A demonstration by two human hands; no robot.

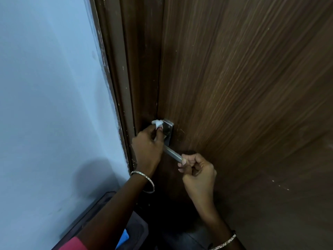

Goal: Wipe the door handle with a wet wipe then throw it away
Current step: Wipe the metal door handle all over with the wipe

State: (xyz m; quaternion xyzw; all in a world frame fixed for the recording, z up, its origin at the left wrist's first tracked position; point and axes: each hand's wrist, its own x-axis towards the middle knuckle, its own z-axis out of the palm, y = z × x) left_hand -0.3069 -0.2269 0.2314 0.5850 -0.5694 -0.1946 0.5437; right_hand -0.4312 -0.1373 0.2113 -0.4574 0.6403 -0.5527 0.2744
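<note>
Logged door [243, 87] first: wood-grain, filling the right, shut or nearly shut against the dark frame [126, 69]. Pale wall [45, 87] at left. Dark container [138, 228] low by the wall, something blue inside; bin or not, cannot tell. Noted left hand [146, 148] reaching in from lower left, fingers curled, pinching a bunched white wipe [157, 123] at the door edge. Noted right hand [198, 170] lower and further right, fingers curled round the free end of the handle [173, 153], apparently steadying it. Handle: squared metal bar, long axis running from the plate [168, 128] down and rightward to the right hand, root hidden behind the left hand, bare stretch showing between the two hands. Wipe pressed on the upper part of the plate, at the upper-left end of that axis. Judged step in hand: wiping, at the plate end; whether the bar is already wiped, cannot tell; disposal not yet begun. Relation for next move: bare bar lying down and right of the left hand, so stroke expected along the axis toward the right hand. Left hand the nearer, touching or just beside the root. Right hand likely needing to give way at the tip. Thin bangle [151, 184] on left wrist, another on the right.
</note>
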